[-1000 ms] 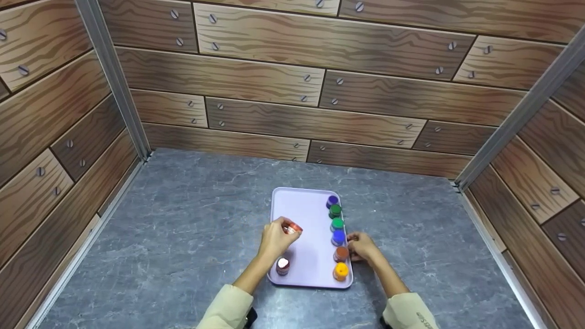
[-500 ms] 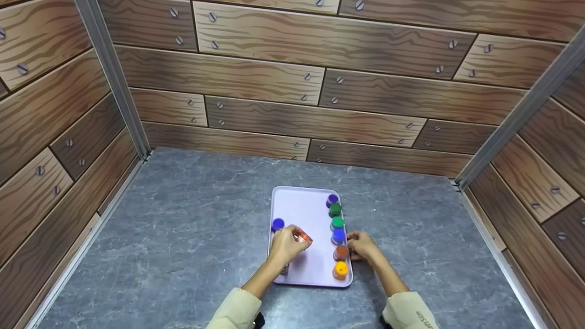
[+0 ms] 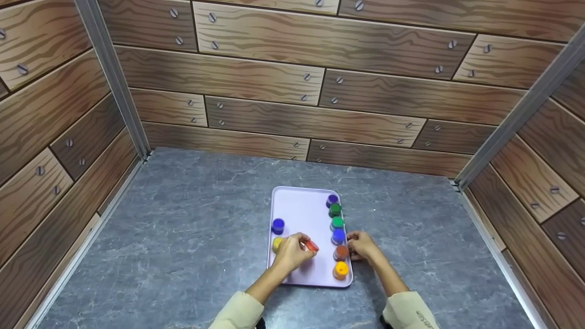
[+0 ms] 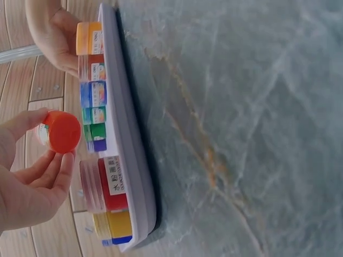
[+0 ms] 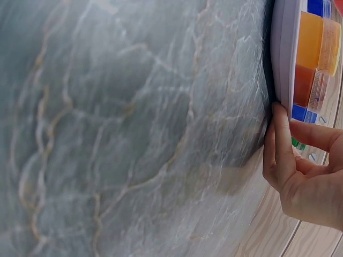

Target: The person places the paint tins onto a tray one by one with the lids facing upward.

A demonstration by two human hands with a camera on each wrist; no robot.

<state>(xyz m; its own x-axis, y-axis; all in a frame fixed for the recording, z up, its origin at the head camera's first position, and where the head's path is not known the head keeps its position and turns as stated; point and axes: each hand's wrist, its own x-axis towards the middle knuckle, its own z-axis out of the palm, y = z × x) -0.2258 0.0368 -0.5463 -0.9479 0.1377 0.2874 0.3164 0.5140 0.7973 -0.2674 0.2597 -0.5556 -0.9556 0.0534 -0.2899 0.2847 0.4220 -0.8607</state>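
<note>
My left hand (image 3: 299,249) pinches a small red-capped paint jar (image 3: 311,246) just above the near half of a lavender tray (image 3: 305,211). The left wrist view shows the red-capped jar (image 4: 61,132) between thumb and fingers of that hand (image 4: 51,147). My right hand (image 3: 354,246) holds the tray's right rim, thumb over it beside the brown jar (image 3: 341,252). In the right wrist view, the right hand's fingers (image 5: 280,144) press the tray's edge (image 5: 278,53). Several jars line the right side, from purple (image 3: 332,200) to orange (image 3: 340,270).
A blue jar (image 3: 278,225) and a yellow jar (image 3: 276,244) stand on the tray's left side. A red-filled jar (image 4: 107,184) stands near them in the left wrist view. The tray rests on a grey marbled table (image 3: 192,219) boxed in by wood-patterned walls (image 3: 292,82).
My left hand has carried the red-capped jar nearer and rightward over the tray. The blue and yellow jars came into view; the white-capped jar went behind my hand. The right hand stayed.
</note>
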